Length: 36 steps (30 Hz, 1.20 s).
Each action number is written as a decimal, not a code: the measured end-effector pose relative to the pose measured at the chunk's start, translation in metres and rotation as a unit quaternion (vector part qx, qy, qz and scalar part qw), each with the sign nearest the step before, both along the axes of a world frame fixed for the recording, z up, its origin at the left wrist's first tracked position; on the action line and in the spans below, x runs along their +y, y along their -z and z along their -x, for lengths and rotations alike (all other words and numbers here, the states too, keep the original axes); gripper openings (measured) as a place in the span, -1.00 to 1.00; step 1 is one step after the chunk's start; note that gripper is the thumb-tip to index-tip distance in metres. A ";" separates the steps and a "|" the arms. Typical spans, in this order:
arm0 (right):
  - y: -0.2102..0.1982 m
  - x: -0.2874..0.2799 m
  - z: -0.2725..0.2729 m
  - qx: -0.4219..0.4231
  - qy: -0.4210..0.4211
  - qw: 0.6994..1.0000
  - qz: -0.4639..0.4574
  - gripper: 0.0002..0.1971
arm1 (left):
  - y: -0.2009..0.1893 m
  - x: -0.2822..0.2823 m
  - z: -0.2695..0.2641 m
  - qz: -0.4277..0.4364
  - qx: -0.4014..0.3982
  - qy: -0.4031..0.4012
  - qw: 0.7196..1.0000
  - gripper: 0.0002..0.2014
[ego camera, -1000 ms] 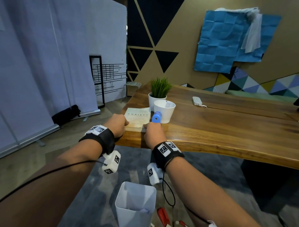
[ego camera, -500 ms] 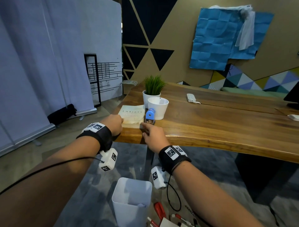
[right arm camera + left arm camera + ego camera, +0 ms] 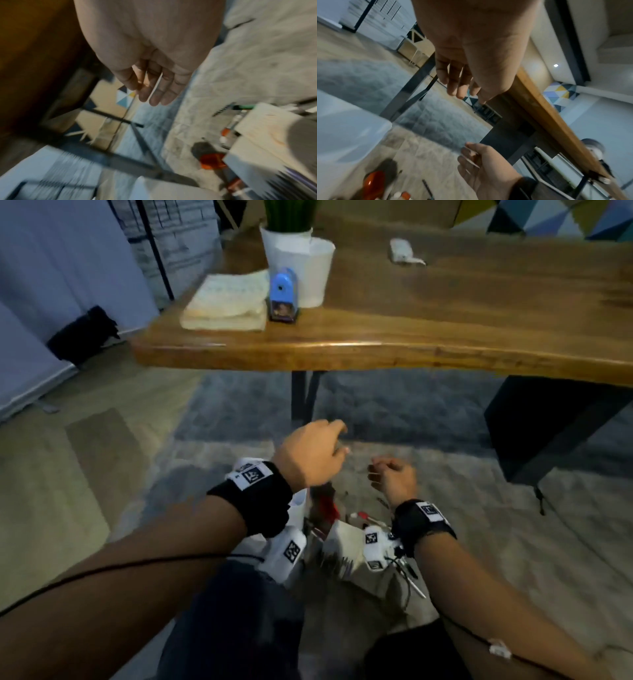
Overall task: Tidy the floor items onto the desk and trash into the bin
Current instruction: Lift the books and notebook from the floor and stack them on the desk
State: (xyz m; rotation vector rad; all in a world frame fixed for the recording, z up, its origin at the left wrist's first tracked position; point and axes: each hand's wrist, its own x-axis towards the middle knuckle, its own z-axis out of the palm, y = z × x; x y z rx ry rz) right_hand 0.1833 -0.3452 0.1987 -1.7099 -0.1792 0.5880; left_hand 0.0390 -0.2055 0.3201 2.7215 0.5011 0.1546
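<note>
On the wooden desk (image 3: 411,344) lie a pale book (image 3: 222,299) and, beside it, a blue pencil sharpener (image 3: 282,296). Both hands hang below the desk edge, over the grey rug. My left hand (image 3: 337,440) is empty, fingers (image 3: 458,86) loosely curled. My right hand (image 3: 376,474) is empty too, fingers (image 3: 154,92) relaxed. Under the wrists on the floor lie red-handled scissors (image 3: 325,505), some pens (image 3: 363,517) and a pale notebook (image 3: 349,546). The white bin (image 3: 342,135) stands at the left, mostly hidden behind my left wrist in the head view.
A white cup (image 3: 311,272) and a potted plant (image 3: 284,234) stand behind the sharpener. A small white device (image 3: 402,251) lies farther along the desk. A black desk leg (image 3: 301,395) and a dark cabinet (image 3: 548,422) stand under the desk.
Both hands let go of the book and sharpener, left them on the desk and dropped toward the floor items. The head view tilted down.
</note>
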 end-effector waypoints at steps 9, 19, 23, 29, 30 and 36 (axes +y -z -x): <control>0.232 -0.088 -0.028 0.299 0.137 0.935 0.133 -0.85 | 0.260 -0.026 -0.101 0.192 0.255 0.032 0.947 -0.72; 0.414 -0.125 -0.008 0.397 0.153 0.879 0.217 -0.27 | 0.461 -0.082 -0.089 0.345 0.425 0.067 0.834 -0.75; 0.409 -0.119 -0.006 0.357 0.162 0.895 0.212 -0.58 | 0.484 -0.094 -0.086 0.431 0.401 -0.024 0.808 -0.70; 0.397 -0.108 -0.002 0.297 0.107 0.917 0.243 -0.38 | 0.510 -0.090 -0.086 0.450 0.367 -0.096 0.808 -0.61; 0.390 -0.105 -0.002 0.268 0.099 0.924 0.252 -0.39 | 0.503 -0.092 -0.087 0.448 0.365 -0.106 0.809 -0.60; 0.357 -0.092 -0.010 0.186 0.076 0.941 0.273 -0.41 | 0.505 -0.092 -0.088 0.436 0.332 -0.136 0.825 -0.04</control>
